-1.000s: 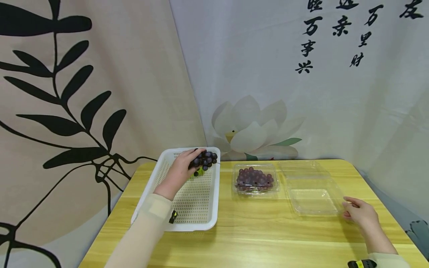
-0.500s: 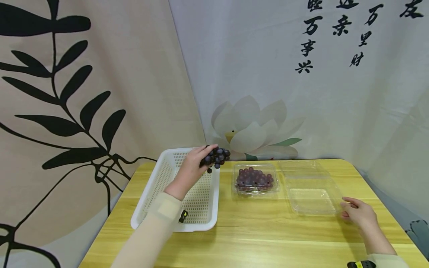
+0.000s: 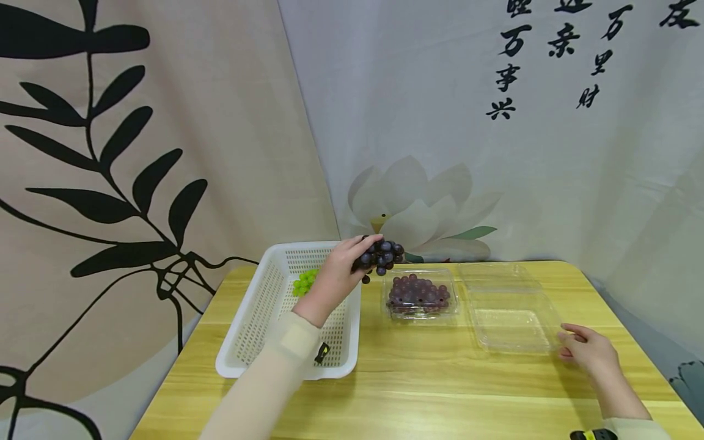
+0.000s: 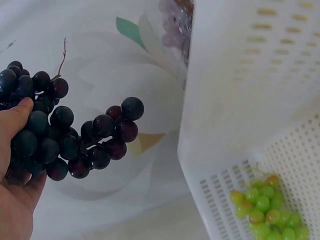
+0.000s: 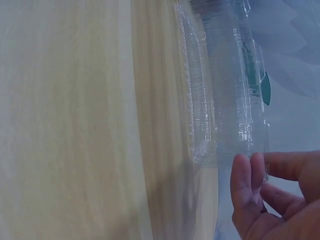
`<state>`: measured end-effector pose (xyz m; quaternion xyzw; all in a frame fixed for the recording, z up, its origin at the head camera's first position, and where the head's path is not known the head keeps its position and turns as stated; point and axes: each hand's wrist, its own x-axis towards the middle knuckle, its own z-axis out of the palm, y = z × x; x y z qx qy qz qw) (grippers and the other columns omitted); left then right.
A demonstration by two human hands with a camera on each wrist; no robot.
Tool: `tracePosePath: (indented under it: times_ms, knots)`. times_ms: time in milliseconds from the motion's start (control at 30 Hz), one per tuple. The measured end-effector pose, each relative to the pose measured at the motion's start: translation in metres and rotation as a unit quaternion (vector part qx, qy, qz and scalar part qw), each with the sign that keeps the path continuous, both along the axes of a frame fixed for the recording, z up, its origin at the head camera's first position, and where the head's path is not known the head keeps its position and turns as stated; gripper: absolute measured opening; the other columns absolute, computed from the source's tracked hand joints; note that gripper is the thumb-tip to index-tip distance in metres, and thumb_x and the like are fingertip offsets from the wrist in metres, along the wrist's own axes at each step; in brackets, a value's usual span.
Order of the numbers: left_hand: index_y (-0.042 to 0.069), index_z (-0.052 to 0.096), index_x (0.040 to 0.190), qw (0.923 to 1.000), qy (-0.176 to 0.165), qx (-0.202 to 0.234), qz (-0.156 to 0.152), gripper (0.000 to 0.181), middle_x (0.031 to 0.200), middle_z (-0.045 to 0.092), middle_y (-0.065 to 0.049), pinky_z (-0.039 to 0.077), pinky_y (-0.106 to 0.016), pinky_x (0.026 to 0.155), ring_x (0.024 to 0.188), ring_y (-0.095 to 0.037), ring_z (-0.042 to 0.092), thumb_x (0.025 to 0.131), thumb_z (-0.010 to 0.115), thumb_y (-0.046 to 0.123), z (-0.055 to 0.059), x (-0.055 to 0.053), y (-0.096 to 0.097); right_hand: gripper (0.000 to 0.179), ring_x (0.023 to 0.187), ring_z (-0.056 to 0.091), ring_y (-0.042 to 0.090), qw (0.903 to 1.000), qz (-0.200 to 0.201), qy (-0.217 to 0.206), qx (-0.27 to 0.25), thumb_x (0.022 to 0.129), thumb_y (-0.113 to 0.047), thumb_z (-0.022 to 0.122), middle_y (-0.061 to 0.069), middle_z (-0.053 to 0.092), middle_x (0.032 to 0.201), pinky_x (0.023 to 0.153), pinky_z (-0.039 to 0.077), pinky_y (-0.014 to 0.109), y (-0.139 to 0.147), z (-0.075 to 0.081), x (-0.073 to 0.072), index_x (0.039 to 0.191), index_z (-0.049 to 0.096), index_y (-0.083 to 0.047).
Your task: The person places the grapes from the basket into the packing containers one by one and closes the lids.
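Observation:
My left hand (image 3: pixel 337 275) grips a bunch of dark grapes (image 3: pixel 379 255) above the right rim of the white basket, close to the filled box. In the left wrist view the dark grapes (image 4: pixel 92 140) dangle from my fingers, a thin stem poking up. A bunch of green grapes (image 3: pixel 304 282) lies inside the white basket (image 3: pixel 236 360). My right hand (image 3: pixel 593 351) pinches the near right edge of an unfilled clear plastic box (image 3: pixel 514 327), its lid folded back. The right wrist view shows thumb and fingertips at the corner of the clear box (image 5: pixel 225 100).
Between basket and unfilled box stands a closed clear box (image 3: pixel 389 318) with reddish-purple grapes (image 3: pixel 418 292) inside. All stand on a wooden table (image 3: pixel 418 391). A printed curtain (image 3: pixel 440 122) hangs right behind the table's back edge.
My left hand has lifted the dark grapes out of the basket and carried them right, uncovering the green grapes. My right hand stays at the clear box.

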<state>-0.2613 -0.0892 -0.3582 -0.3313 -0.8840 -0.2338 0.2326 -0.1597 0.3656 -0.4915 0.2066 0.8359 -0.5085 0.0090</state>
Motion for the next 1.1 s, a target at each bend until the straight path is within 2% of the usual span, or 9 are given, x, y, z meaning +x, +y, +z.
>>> tracePosePath:
  times_ms: [367,567,867,1100]
  knots:
    - [0.031,0.047,0.139,0.9998,0.005,-0.004,-0.020,0.068,0.134,0.055,-0.005,0.048,-0.036,0.099,0.119,-0.021,0.053,0.081,0.074,0.008,-0.003,0.003,0.033,0.055,0.060,0.063,0.008,1.0000,0.004,0.000,0.001,0.097,-0.019,0.050,0.007,0.059,0.087,0.062,0.058,0.028,-0.002,0.003,0.001,0.136,0.034,0.016]
    - [0.030,0.046,0.140,0.9995,-0.011,0.001,-0.030,0.067,0.134,0.054,-0.003,0.047,-0.034,0.100,0.122,-0.019,0.051,0.081,0.074,0.012,-0.005,0.007,0.051,0.055,0.061,0.064,0.008,1.0000,0.004,0.002,-0.005,0.097,-0.017,0.050,0.004,0.059,0.085,0.062,0.058,0.028,-0.002,0.003,0.001,0.136,0.033,0.016]
    - [0.031,0.043,0.141,0.9980,-0.029,0.036,-0.043,0.068,0.134,0.054,-0.003,0.046,-0.033,0.101,0.120,-0.018,0.052,0.082,0.074,0.019,-0.016,0.012,0.081,0.056,0.062,0.064,0.009,0.9999,0.004,-0.006,-0.011,0.097,-0.019,0.049,0.003,0.059,0.085,0.063,0.058,0.029,-0.001,0.003,0.001,0.138,0.032,0.016]
    - [0.034,0.042,0.141,0.9922,-0.067,0.085,-0.060,0.068,0.134,0.055,0.003,0.043,-0.031,0.104,0.123,-0.015,0.051,0.082,0.074,0.020,-0.027,0.016,0.110,0.056,0.062,0.064,0.009,0.9999,0.005,-0.010,-0.008,0.098,-0.020,0.048,0.005,0.059,0.088,0.064,0.058,0.029,0.000,0.002,0.000,0.139,0.031,0.015]
